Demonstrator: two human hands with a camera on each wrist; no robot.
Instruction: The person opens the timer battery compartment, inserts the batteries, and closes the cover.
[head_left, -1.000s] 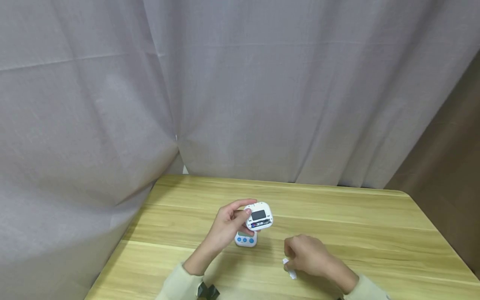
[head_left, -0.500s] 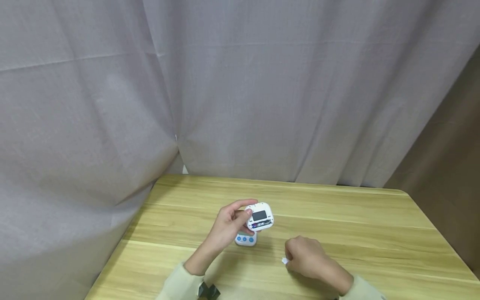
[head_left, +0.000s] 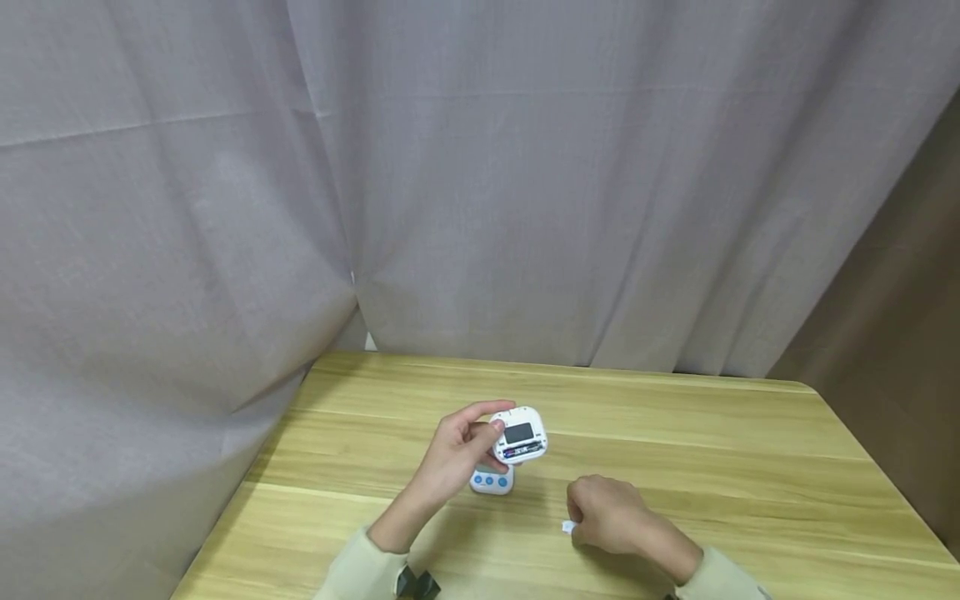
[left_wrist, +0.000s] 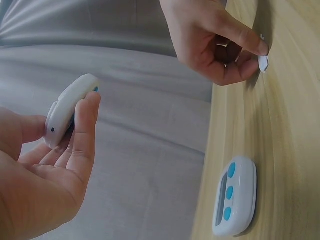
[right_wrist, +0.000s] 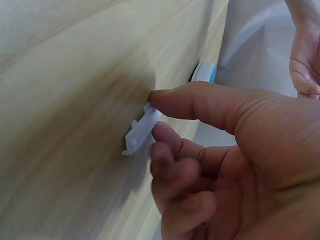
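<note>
My left hand (head_left: 456,446) grips a white digital timer (head_left: 519,432) by its left edge, above the table. Its back is turned to the head camera, showing a dark square and an uncovered battery slot with a battery (head_left: 522,450) inside. My right hand (head_left: 611,515) pinches a small white battery cover (right_wrist: 141,132) between thumb and finger, close over the tabletop. Small tabs stick out along the cover's edge in the right wrist view. A second white timer (left_wrist: 239,197) with blue buttons lies on the table beneath the held one, its screen partly hidden in the head view.
The wood-grain table (head_left: 712,442) reaches back to a grey curtain (head_left: 480,208), which also hangs along the left side. A brown cloth (head_left: 892,350) hangs at the right.
The right hand has turned the battery cover, so only its short end shows in the head view instead of its length. The left hand with the timer has hardly moved.
</note>
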